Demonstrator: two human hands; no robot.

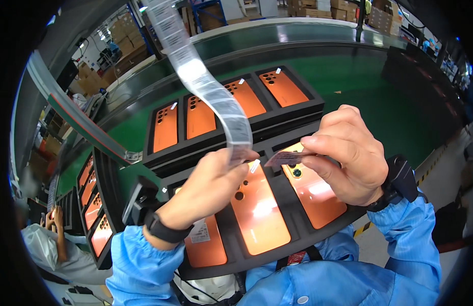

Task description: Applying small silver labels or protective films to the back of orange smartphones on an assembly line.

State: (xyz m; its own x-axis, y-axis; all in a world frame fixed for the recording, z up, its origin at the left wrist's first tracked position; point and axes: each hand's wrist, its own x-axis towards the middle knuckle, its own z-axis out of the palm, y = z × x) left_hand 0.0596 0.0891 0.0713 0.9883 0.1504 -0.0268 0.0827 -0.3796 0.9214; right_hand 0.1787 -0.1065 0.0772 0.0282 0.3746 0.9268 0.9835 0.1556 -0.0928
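My left hand [203, 191] pinches the lower end of a long, shiny strip of labels [228, 109], which hangs in a curve from the top of the view. My right hand [351, 160] holds a small, thin, translucent label [283, 159] between thumb and forefinger, just right of the strip's end. Below both hands lies a black foam tray [240, 250] with orange phones, backs up. The middle phone [259, 214] has a small white tab at its top. Under my right hand is the right phone [318, 201]. The left phone [208, 250], partly hidden by my left wrist, carries a white sticker.
Beyond the near tray, a stack of black trays [195, 158] with several orange phones rests on a green conveyor belt [348, 86]. Another phone tray [111, 204] stands at left, near a co-worker's hands [57, 218]. A curved metal rail [83, 122] crosses the left side.
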